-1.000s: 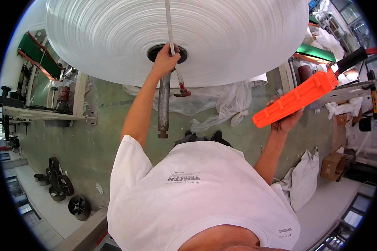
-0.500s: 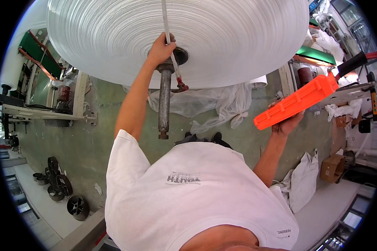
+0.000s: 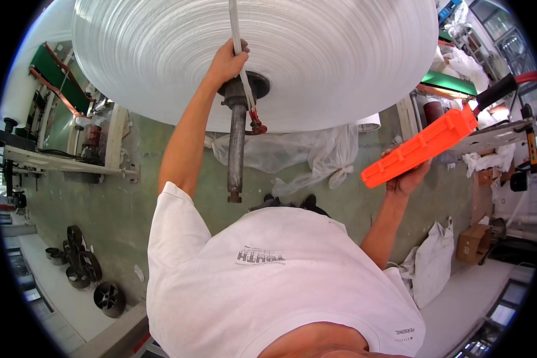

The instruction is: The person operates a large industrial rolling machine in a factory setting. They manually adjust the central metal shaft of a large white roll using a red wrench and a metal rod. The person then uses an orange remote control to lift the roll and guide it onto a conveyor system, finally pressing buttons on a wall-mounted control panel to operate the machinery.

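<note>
Head view: huge white wound-film roll (image 3: 250, 53) fills the upper frame, its top cut off by the rim. A rusty grey steel shaft (image 3: 237, 143) juts from the roll's dark core. Left hand (image 3: 227, 59) grip closed on a white lifting strap (image 3: 240, 48) beside the core; red hook (image 3: 257, 126) below it. Right hand (image 3: 407, 179) grip wrapped under a long orange plastic control box (image 3: 420, 146), fingers partly hidden. The left hand has moved higher up the strap than a second ago.

Head camera, single fisheye view: looks steeply down past the white shirt (image 3: 268, 280) to the green floor (image 3: 131, 215), close range.
</note>
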Available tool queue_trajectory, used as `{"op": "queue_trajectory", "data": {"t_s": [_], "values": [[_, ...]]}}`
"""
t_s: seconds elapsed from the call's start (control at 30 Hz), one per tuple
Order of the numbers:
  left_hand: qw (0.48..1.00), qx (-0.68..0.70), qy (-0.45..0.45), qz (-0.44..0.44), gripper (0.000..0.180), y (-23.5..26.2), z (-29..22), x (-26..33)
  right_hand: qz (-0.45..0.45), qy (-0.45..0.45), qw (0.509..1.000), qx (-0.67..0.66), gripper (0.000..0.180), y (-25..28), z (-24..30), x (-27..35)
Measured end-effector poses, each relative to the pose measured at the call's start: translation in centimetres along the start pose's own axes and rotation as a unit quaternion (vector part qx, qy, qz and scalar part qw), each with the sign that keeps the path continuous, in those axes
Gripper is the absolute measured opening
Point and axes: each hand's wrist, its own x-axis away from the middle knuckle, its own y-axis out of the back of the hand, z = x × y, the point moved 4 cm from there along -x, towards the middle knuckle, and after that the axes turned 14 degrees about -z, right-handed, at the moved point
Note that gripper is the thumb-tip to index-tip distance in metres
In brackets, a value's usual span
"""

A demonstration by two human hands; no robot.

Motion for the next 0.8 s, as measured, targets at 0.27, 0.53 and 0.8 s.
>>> {"op": "queue_trajectory", "data": {"t_s": [0.27, 0.53, 0.8], "values": [[0.999, 0.001, -0.028, -0.018, 0.032, 1.1, 0.1, -2.2, -0.015, -0.021, 1.000, -0.001, 0.054, -0.1, -0.3, 0.2], [0.998, -0.030, -0.046, -0.014, 0.035, 1.6, -2.8, -2.6, 0.033, -0.026, 0.999, 0.005, 0.056, -0.4, -0.5, 0.5], [0.995, -0.059, -0.079, -0.014, 0.038, 2.6, -4.7, -3.3, 0.032, -0.019, 0.999, 0.013, 0.055, -1.1, -0.6, 1.0]]}}
